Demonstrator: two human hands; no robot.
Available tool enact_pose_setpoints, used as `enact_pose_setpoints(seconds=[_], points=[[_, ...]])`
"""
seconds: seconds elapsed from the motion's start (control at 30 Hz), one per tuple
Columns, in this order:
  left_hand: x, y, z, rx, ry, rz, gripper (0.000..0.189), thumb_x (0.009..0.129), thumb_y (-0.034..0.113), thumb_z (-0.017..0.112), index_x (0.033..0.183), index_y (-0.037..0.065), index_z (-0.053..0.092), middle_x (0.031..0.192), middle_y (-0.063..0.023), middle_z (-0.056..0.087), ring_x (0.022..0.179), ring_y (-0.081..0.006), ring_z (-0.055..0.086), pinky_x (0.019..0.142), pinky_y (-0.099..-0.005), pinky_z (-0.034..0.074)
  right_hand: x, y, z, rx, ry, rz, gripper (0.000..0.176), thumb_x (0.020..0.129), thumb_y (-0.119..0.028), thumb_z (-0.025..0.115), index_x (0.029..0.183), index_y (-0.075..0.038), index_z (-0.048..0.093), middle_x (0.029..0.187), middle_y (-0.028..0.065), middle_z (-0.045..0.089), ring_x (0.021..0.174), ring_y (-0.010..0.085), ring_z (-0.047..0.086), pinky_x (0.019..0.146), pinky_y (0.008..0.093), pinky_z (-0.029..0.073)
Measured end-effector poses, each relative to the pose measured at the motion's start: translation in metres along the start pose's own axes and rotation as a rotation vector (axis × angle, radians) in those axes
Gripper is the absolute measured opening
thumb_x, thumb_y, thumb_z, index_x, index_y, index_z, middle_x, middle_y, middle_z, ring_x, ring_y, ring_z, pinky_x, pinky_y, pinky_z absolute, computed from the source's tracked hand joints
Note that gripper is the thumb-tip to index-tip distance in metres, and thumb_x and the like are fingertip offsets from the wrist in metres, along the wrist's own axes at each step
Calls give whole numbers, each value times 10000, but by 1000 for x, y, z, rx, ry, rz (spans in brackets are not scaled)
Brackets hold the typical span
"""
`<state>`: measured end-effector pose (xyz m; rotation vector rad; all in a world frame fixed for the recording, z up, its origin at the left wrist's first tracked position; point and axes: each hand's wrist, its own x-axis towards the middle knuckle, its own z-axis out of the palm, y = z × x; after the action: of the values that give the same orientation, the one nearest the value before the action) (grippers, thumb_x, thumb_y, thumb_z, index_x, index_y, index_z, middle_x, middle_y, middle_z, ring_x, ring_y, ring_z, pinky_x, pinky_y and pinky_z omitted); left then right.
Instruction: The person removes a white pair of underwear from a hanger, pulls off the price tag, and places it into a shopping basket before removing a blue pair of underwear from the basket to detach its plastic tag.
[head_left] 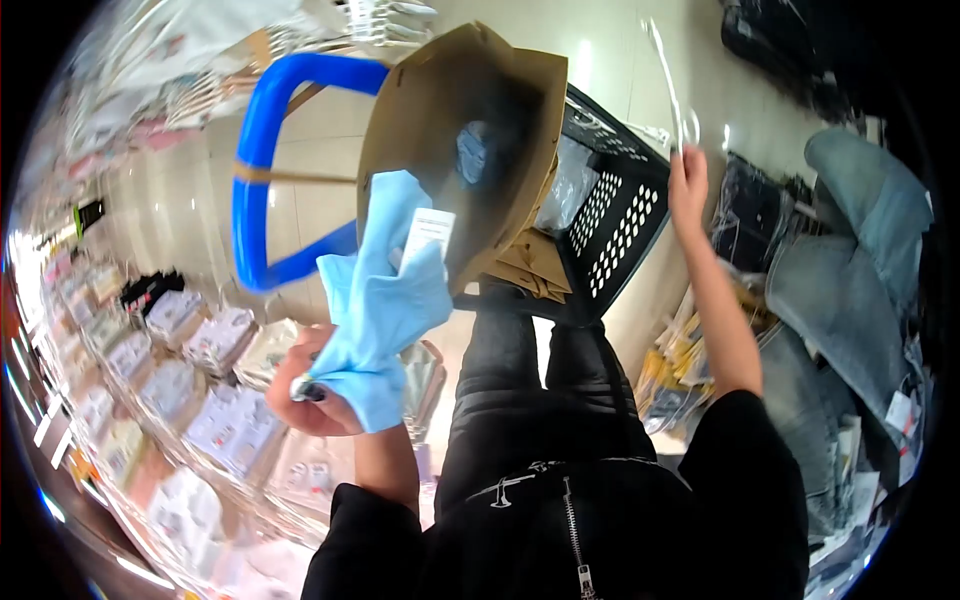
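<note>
My left hand is closed around one end of a light blue garment, which stretches up across the near side of an open brown paper bag. A white label shows on the garment. Inside the bag lies a small bluish bundle. Off to the right, my right hand grips a thin white hanger, seen nearly edge-on, beyond the rim of a black perforated crate.
A blue tubular handle stands left of the bag. The crate holds clear plastic and folded brown paper. Folded, wrapped clothes line the left side. Jeans hang at the right. Pale tiled floor shows at the top.
</note>
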<state>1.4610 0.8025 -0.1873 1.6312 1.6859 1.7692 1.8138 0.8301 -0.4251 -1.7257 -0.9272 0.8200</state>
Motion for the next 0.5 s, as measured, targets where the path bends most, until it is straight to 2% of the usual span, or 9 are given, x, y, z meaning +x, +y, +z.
enact_pose_setpoints(seconds=[0.07, 0.1, 0.2, 0.3, 0.37, 0.4, 0.47, 0.5], points=[[-3, 25, -15, 60, 132, 22, 393, 839, 340, 476, 828, -46, 401, 636, -151, 487, 555, -214, 484, 524, -328, 408, -40, -9, -23, 15, -89, 70, 120, 845, -137, 489, 879, -22, 498, 688, -37, 403, 611, 35, 358, 523, 182, 307], [-9, 44, -20, 21, 243, -25, 366, 838, 314, 473, 798, -48, 433, 693, -146, 491, 617, -216, 490, 578, -317, 408, -62, -27, -32, 55, -131, 131, 114, 847, -145, 488, 861, -32, 497, 646, -58, 379, 566, 19, 333, 481, 168, 273], [-36, 76, -39, 232, 334, 49, 320, 836, 266, 462, 790, -51, 466, 761, -146, 498, 686, -205, 490, 636, -296, 402, -110, -56, -71, 105, -239, 155, 136, 850, -146, 476, 928, -34, 480, 610, -38, 409, 464, 25, 354, 405, 180, 290], [-59, 117, -33, 19, 288, -41, 275, 821, 200, 471, 849, -72, 496, 801, -134, 512, 731, -185, 496, 676, -289, 402, -143, -83, -122, 99, -478, 295, 124, 840, -154, 489, 874, -35, 499, 612, -41, 427, 523, 28, 377, 458, 184, 312], [-69, 142, -33, -46, 204, -9, 226, 817, 150, 486, 859, -72, 498, 812, -141, 524, 721, -173, 496, 669, -275, 399, -161, -84, -149, -16, -583, 241, 145, 834, -173, 501, 824, -29, 514, 619, -40, 431, 555, 36, 380, 492, 198, 319], [-70, 154, -33, -171, 128, -10, 215, 822, 139, 483, 872, -71, 489, 799, -137, 532, 690, -150, 486, 638, -243, 389, -170, -103, -157, 6, -606, 290, 161, 824, -180, 512, 800, -21, 519, 625, -40, 433, 571, 43, 378, 518, 210, 326], [-66, 182, -42, -269, -9, -13, 201, 828, 132, 475, 872, -64, 477, 783, -127, 534, 663, -121, 469, 610, -217, 375, -185, -117, -163, 16, -681, 236, 88, 824, -138, 497, 796, -65, 456, 609, -62, 415, 513, 16, 345, 458, 166, 270], [-65, 193, -48, -299, -19, -52, 192, 831, 133, 470, 871, -55, 472, 780, -116, 531, 656, -114, 465, 600, -212, 372, -190, -121, -165, 32, -741, 201, 92, 807, -119, 512, 780, -74, 436, 631, -54, 417, 531, 20, 352, 463, 167, 270]])
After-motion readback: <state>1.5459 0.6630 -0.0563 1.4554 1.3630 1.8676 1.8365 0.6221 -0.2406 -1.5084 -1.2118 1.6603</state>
